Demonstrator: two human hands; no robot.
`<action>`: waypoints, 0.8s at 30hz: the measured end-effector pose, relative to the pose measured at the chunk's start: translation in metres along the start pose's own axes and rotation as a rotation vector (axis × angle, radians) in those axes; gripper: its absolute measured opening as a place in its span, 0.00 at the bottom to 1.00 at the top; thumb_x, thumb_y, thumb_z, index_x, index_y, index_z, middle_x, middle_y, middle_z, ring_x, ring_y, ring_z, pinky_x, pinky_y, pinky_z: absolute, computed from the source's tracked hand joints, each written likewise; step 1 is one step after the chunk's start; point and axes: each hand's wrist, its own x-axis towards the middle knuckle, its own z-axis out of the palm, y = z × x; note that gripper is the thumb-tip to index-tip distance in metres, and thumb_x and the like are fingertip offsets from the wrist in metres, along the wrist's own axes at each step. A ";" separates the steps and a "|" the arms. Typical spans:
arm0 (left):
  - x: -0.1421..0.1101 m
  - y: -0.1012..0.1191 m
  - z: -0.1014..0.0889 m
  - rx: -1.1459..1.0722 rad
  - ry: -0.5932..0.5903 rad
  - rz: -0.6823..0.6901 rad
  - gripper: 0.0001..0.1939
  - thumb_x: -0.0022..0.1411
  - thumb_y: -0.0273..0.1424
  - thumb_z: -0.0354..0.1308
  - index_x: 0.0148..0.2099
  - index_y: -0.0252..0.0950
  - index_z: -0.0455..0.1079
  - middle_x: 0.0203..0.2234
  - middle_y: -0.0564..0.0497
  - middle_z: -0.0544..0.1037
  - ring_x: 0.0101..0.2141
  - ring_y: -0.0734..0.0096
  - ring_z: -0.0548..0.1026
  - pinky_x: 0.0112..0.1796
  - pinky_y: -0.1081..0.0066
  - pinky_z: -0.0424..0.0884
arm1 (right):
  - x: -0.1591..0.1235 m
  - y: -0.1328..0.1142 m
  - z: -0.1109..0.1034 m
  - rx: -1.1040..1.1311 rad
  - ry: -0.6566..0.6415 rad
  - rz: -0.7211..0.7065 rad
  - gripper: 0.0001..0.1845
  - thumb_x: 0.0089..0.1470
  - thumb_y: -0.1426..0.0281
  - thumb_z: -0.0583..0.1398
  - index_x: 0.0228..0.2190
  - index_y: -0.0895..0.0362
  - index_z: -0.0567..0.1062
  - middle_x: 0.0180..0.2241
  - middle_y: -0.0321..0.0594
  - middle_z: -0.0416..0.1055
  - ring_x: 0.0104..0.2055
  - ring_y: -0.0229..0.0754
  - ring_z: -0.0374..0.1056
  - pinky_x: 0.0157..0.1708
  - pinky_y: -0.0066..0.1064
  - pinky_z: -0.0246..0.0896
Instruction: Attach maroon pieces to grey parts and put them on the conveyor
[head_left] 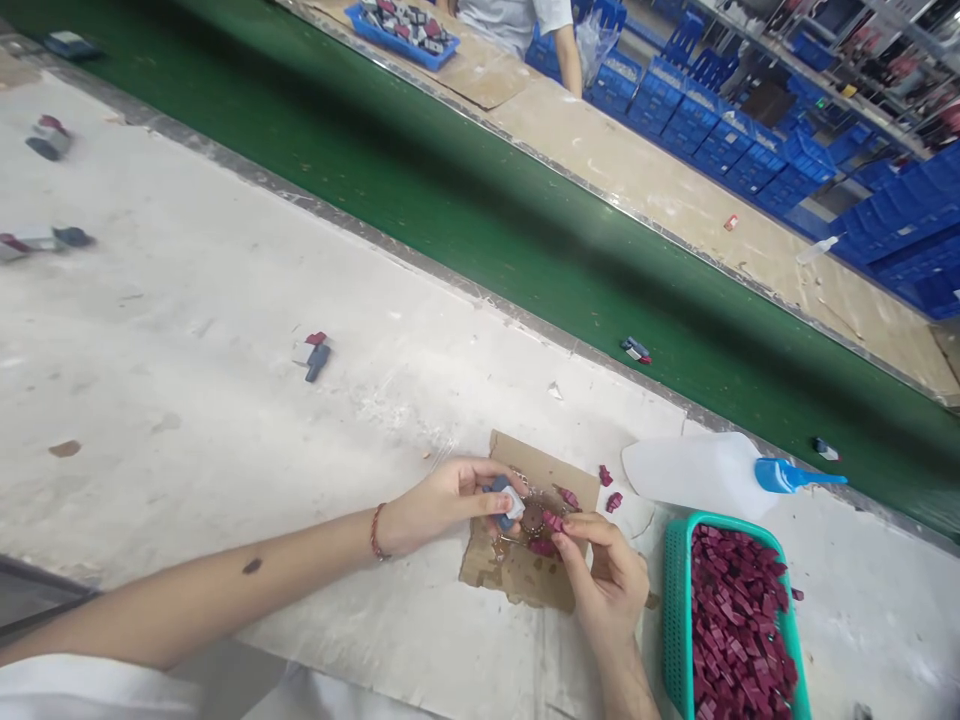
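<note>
My left hand (469,495) is closed around a small grey and white plastic part (506,500). Between the thumb and fingertips of my right hand (607,570) is a small dark red plastic piece (553,521), a short way to the right of that part. Both hands are over a wet, stained piece of cardboard (480,570), where a few more dark red pieces (568,497) lie. Two loose red pieces (614,501) rest just past its right edge. To the right of my right hand stands a green basket (679,620) heaped with dark red pieces (739,620).
A white bottle with a blue nozzle (694,472) lies behind the basket. Assembled grey, white and red parts (315,355) are scattered at left. Beyond runs a green conveyor belt (450,210) carrying several parts. Across it, a person's arm (568,60) is near a blue tray (397,45).
</note>
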 end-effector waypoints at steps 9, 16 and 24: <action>0.001 -0.009 -0.001 -0.013 0.003 -0.047 0.24 0.45 0.44 0.73 0.35 0.33 0.68 0.22 0.54 0.76 0.22 0.74 0.75 0.19 0.79 0.65 | 0.000 -0.010 0.004 0.081 -0.080 -0.043 0.05 0.56 0.75 0.63 0.30 0.55 0.77 0.27 0.40 0.78 0.28 0.41 0.74 0.27 0.31 0.71; 0.000 -0.009 0.001 -0.040 0.020 0.007 0.21 0.46 0.38 0.74 0.35 0.33 0.68 0.28 0.52 0.78 0.27 0.75 0.75 0.27 0.77 0.71 | -0.004 -0.011 0.011 0.262 0.000 0.186 0.05 0.54 0.69 0.66 0.27 0.55 0.77 0.26 0.39 0.78 0.25 0.40 0.74 0.23 0.28 0.71; -0.002 -0.015 0.002 0.015 0.032 0.037 0.17 0.47 0.34 0.73 0.37 0.33 0.72 0.33 0.48 0.80 0.36 0.69 0.78 0.40 0.70 0.73 | -0.003 -0.013 0.024 0.501 0.084 0.554 0.18 0.50 0.57 0.68 0.23 0.56 0.71 0.17 0.35 0.73 0.15 0.36 0.67 0.15 0.26 0.67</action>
